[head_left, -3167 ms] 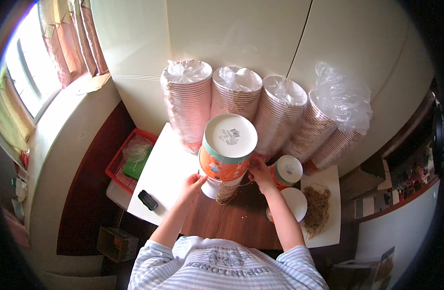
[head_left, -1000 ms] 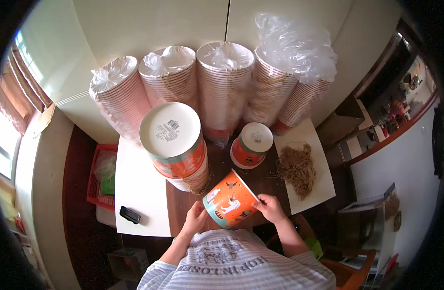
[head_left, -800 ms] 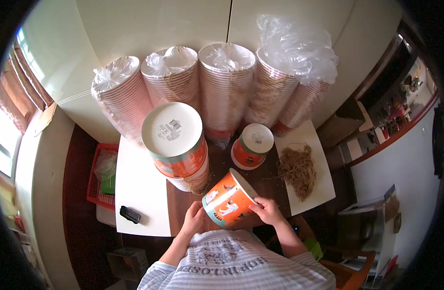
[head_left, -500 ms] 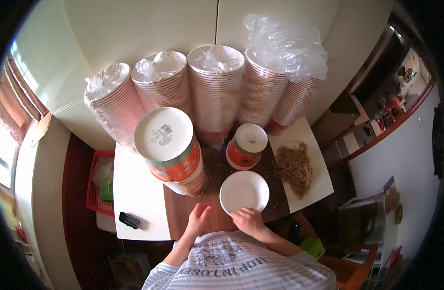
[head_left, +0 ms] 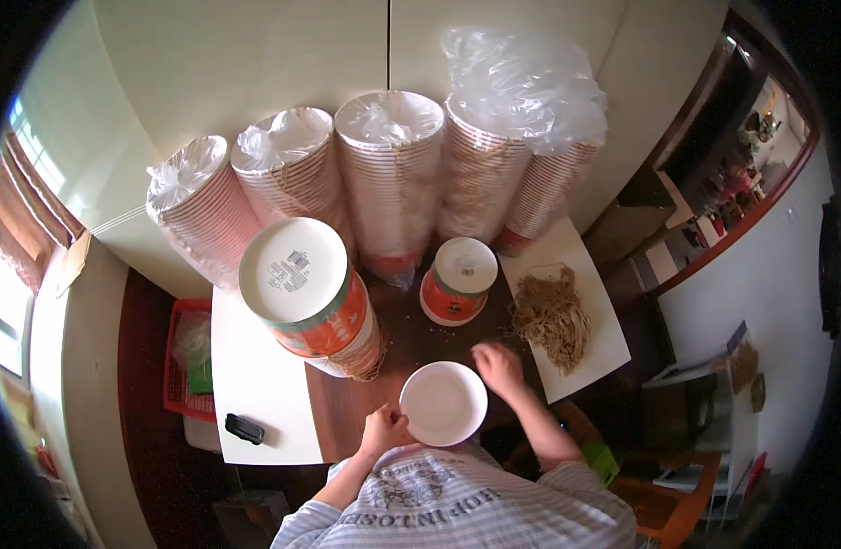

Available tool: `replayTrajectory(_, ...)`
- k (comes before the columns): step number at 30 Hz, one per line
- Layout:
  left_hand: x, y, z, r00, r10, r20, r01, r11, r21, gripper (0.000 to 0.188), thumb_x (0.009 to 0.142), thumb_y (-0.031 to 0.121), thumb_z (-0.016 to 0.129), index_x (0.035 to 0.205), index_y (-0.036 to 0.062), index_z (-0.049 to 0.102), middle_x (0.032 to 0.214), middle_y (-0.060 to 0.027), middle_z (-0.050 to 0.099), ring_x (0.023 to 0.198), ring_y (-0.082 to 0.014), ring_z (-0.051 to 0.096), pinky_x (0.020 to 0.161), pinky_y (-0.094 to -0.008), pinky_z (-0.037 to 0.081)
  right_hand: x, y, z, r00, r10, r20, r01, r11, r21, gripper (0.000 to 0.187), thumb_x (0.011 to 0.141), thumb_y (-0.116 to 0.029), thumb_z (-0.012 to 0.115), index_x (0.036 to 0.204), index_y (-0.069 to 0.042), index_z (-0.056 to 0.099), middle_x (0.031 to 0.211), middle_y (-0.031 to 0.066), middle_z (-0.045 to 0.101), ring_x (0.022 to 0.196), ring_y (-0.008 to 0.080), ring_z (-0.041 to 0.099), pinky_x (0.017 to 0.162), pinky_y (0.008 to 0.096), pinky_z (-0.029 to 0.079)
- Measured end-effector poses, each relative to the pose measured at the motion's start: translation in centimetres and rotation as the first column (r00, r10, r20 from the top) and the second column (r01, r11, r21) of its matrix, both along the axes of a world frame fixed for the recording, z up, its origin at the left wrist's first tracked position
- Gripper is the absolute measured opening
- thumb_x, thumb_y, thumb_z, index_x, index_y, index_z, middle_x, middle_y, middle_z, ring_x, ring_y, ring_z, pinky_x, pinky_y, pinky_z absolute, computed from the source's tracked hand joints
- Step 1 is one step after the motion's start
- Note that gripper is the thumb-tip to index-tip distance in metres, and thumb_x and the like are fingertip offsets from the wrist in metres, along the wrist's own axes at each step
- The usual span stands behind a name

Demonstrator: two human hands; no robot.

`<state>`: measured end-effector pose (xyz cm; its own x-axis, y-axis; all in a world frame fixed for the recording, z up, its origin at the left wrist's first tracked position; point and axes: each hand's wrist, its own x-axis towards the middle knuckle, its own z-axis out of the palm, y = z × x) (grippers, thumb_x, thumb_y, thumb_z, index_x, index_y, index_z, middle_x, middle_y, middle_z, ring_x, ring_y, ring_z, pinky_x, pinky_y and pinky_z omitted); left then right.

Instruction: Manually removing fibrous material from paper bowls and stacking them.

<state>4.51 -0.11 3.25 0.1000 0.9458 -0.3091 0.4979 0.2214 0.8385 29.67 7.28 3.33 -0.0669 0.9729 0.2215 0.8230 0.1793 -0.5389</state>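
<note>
Directly against left hand (head_left: 384, 432), paper tub (head_left: 444, 403).

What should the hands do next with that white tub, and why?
Perhaps the right hand should reach for a strand of the brown twine. The left hand seems to be gripping the open paper tub at its left edge, so it could steady it. The right hand looks free of the tub, between it and the twine, so the strands seem close by.

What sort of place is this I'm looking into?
Likely a room in a home used as a small workspace: a window with curtains, plastic-wrapped stacks of paper tubs, and a tangle of brown twine on the table.
</note>
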Motion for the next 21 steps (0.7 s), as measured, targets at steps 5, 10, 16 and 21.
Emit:
replayTrajectory(5, -0.2, -0.1, -0.7, 1.000, 0.026, 0.016, -0.026, 1.000, 0.013, 0.019, 0.072, 0.016, 0.058, 0.077, -0.0017, 0.055, 0.062, -0.0140, 0.059, 0.057, -0.0215, 0.061, 0.054, -0.0305, 0.048, 5.9, 5.3, -8.7, 0.953, -0.034, 0.300, 0.116, 0.959, -0.259, 0.019, 0.074, -0.019, 0.057, 0.091, -0.009, 0.057, 0.094, 0.0111, 0.052, 0.091, 0.0296, 0.051, 0.076, 0.0397, 0.043)
replayTrajectory(10, -1.0, -0.8, -2.3, 0.981, 0.118, 0.156, -0.105, 0.991, -0.085, 0.023, 0.075, 0.015, 0.059, 0.089, -0.0016, 0.050, 0.073, -0.0155, 0.061, 0.065, -0.0203, 0.061, 0.058, -0.0298, 0.049, 7.1, 6.9, -12.4, 0.903, 0.018, 0.428, 0.095, 0.966, -0.241, 0.009, 0.070, -0.013, 0.057, 0.078, -0.009, 0.057, 0.088, 0.0107, 0.052, 0.086, 0.0304, 0.049, 0.074, 0.0402, 0.042)
replayTrajectory(16, -1.1, -0.7, -1.0, 0.988, 0.092, 0.125, -0.090, 0.996, -0.018, 0.020, 0.075, 0.011, 0.058, 0.089, -0.0007, 0.050, 0.072, -0.0129, 0.060, 0.062, -0.0194, 0.060, 0.057, -0.0288, 0.048, 6.5, 6.0, -11.3, 0.906, 0.015, 0.423, 0.045, 0.990, -0.133, 0.005, 0.070, -0.011, 0.056, 0.075, -0.008, 0.056, 0.083, 0.0107, 0.053, 0.084, 0.0291, 0.049, 0.071, 0.0412, 0.039)
replayTrajectory(21, -1.6, -0.1, -0.5, 0.991, 0.107, 0.085, -0.116, 0.988, 0.100, 0.013, 0.077, 0.006, 0.057, 0.087, -0.0017, 0.053, 0.075, -0.0082, 0.059, 0.068, -0.0104, 0.055, 0.061, -0.0239, 0.045, 1.1, 2.9, -1.5, 0.985, 0.175, -0.009, -0.172, 0.979, 0.113, 0.005, 0.072, -0.004, 0.053, 0.074, -0.005, 0.048, 0.075, 0.0104, 0.052, 0.077, 0.0305, 0.050, 0.069, 0.0410, 0.038)
